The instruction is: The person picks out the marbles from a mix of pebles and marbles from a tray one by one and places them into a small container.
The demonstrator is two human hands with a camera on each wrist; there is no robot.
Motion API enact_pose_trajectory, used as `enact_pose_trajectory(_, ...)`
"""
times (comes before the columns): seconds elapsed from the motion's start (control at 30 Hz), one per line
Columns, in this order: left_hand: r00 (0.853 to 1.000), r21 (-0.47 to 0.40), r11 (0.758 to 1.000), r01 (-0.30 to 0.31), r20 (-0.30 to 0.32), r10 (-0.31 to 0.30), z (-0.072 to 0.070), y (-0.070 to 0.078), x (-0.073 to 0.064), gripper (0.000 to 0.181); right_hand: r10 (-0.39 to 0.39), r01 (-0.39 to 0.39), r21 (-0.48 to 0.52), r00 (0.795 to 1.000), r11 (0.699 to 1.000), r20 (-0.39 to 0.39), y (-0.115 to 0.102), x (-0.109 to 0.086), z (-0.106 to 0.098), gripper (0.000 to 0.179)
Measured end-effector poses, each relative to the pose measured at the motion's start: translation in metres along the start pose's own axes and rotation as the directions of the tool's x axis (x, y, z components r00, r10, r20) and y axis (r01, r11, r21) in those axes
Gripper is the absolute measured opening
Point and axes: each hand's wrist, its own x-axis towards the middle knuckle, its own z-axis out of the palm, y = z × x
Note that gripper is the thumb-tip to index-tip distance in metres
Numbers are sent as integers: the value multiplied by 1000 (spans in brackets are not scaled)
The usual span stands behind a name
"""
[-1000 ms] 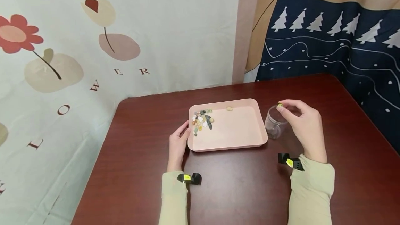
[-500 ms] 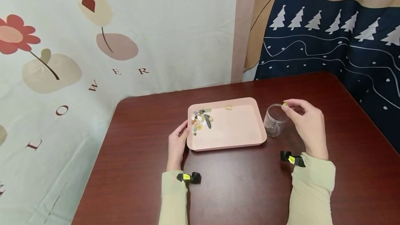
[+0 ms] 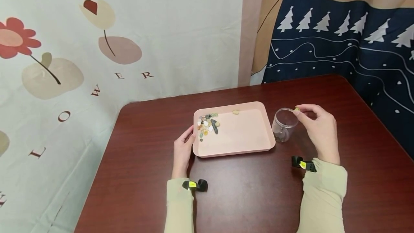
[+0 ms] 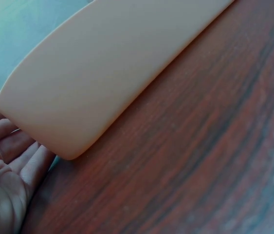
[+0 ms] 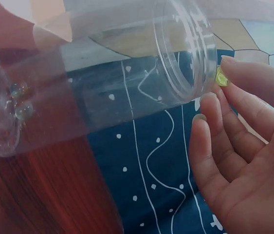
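Note:
My right hand [image 3: 318, 130] pinches a small yellow-green translucent piece [image 5: 221, 77] between thumb and index finger. The piece is at the right rim of a clear jar [image 3: 284, 125], which stands upright on the table. Several glass marbles [image 5: 24, 111] show at the jar's bottom in the right wrist view. My left hand [image 3: 183, 150] rests against the left side of a pink tray [image 3: 245, 136], its fingers fairly straight in the left wrist view and their tips hidden behind the tray wall. Mixed pebbles [image 3: 207, 125] are gathered at the tray's left end.
A single yellowish pebble [image 3: 235, 112] lies by the tray's far edge. The dark red wooden table [image 3: 239, 193] reaches back to a printed cloth [image 3: 194, 46] and a navy tree-patterned cloth [image 3: 323, 49]. Each wrist wears a black camera strap.
My right hand has shifted slightly right, carrying the yellow-green piece from above the jar's far rim to its right rim. The left hand stays at the tray; the view has shifted slightly.

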Motion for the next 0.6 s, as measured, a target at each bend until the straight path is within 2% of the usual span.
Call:
enact_pose_trajectory(0.2, 1000, 14, 1000, 5, -7, -5, 0, 0, -1, 33, -13, 13, -12, 1000, 1000, 3, 3, 1, 1, 37)
enact_pose_trajectory(0.6, 1000, -16, 1000, -3, -7, 3, 1, 1, 1, 33, -27, 27, -46, 1000, 999, 5, 7, 4, 2, 38)
